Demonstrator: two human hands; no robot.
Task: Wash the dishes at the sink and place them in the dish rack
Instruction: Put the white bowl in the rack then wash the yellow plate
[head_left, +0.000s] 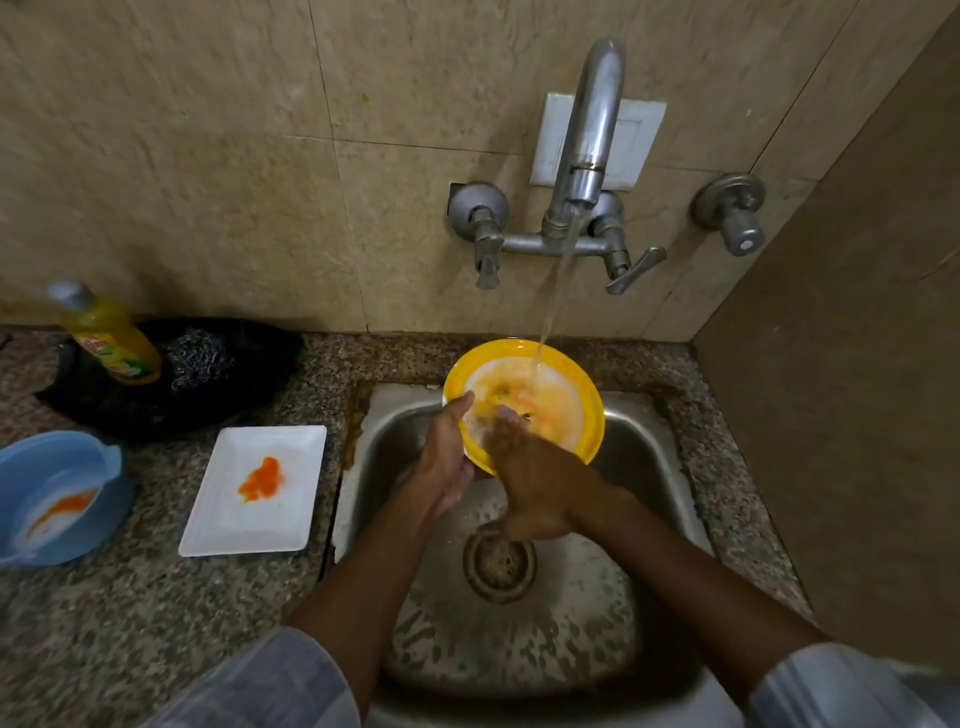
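A round yellow plate (582, 384) with a white, orange-smeared middle is held tilted over the steel sink (519, 639), under the running water from the tap (587, 156). My left hand (447, 457) grips the plate's left rim. My right hand (530, 483) lies on the plate's face, its fingers blurred; whether it holds anything is hidden. A white rectangular plate (228, 514) with an orange stain lies on the counter left of the sink. A blue bowl (111, 483) with orange residue sits at the far left edge.
A yellow dish-soap bottle (111, 338) and a steel scrubber (200, 358) rest on a black cloth (260, 364) against the wall. Speckled granite counter (156, 623) surrounds the sink. A side wall (857, 415) closes in on the right. No dish rack is in view.
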